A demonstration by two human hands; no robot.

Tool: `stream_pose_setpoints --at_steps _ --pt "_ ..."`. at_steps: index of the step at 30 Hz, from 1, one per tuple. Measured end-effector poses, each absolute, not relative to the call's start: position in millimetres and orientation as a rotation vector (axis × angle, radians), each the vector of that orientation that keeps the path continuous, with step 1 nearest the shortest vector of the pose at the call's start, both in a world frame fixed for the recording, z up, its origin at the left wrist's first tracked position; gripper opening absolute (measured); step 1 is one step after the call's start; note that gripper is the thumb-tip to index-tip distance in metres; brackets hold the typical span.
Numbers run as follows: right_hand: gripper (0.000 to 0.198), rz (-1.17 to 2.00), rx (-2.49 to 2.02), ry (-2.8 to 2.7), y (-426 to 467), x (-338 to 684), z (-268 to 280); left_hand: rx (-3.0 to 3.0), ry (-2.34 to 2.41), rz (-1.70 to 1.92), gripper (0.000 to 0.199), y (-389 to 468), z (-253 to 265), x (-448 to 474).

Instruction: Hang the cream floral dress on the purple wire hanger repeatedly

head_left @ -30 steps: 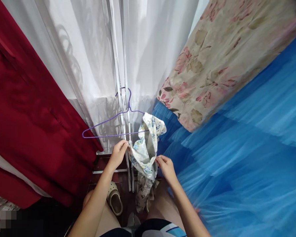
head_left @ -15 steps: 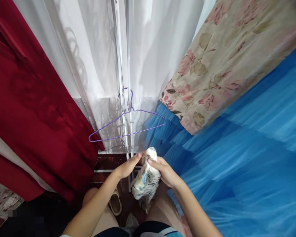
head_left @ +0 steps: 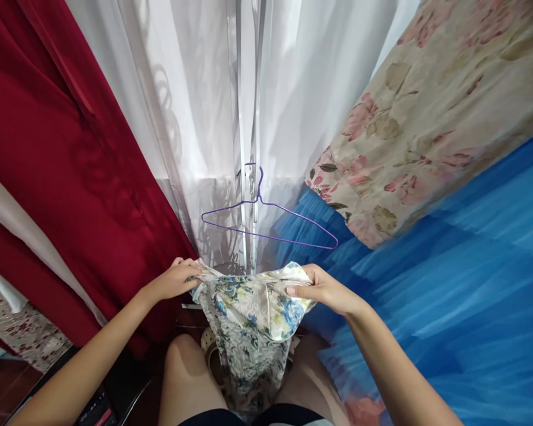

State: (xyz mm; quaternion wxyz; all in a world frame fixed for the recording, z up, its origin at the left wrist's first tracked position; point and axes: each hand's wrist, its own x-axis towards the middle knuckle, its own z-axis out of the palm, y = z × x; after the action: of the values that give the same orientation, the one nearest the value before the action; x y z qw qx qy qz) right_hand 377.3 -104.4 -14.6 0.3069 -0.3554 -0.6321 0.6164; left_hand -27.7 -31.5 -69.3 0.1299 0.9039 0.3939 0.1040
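Note:
A thin, crinkled floral garment (head_left: 249,307), white with blue and yellow flowers, is stretched between my hands above my knees. Its lower part hangs down between my legs, and I cannot tell its exact kind. My left hand (head_left: 177,279) is closed on its upper left corner. At the upper right, my right hand (head_left: 324,288) grips the cloth with the thumb on top. Just beyond the garment, an unloaded purple hanger (head_left: 270,238) hangs by its hook from the white metal rack (head_left: 243,118).
Red cloth (head_left: 115,195) hangs at the left, and white curtains (head_left: 195,89) at the back. To the right are a beige floral cloth (head_left: 395,154) and blue tulle (head_left: 448,296). A phone (head_left: 98,408) lies at the lower left; a shoe (head_left: 207,343) is on the floor.
My hands have moved apart, and the bunched garment is now spread out between them. The hanger has swivelled, its right end now lower and its left end higher. The view has shifted a little left.

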Motion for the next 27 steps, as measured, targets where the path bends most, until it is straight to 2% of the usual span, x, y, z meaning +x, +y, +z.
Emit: stream_pose_setpoints --at_steps 8,10,14,18,20,23,27 --pt "0.022 1.34 -0.986 -1.762 -89 336 -13 2.743 1.558 0.48 0.033 51 -21 -58" --pt "0.034 1.272 -0.995 -1.749 -85 324 -16 2.732 1.58 0.487 0.035 75 -18 -54" --pt "0.075 1.07 -1.063 -1.748 -78 320 -25 2.766 1.528 0.532 0.034 96 -7 -40" --pt "0.087 0.752 -1.186 -1.811 -62 344 -33 2.853 1.346 0.551 0.033 85 10 -31" --pt "0.083 0.603 -1.293 -1.857 -51 359 -36 2.883 1.234 0.585 0.037 75 19 -28" --pt "0.065 0.426 -1.384 -1.903 -39 368 -38 2.87 1.092 0.679 0.039 58 33 -16" --pt "0.051 0.454 -1.367 -1.906 -42 360 -39 2.756 0.972 0.804 0.038 37 49 20"
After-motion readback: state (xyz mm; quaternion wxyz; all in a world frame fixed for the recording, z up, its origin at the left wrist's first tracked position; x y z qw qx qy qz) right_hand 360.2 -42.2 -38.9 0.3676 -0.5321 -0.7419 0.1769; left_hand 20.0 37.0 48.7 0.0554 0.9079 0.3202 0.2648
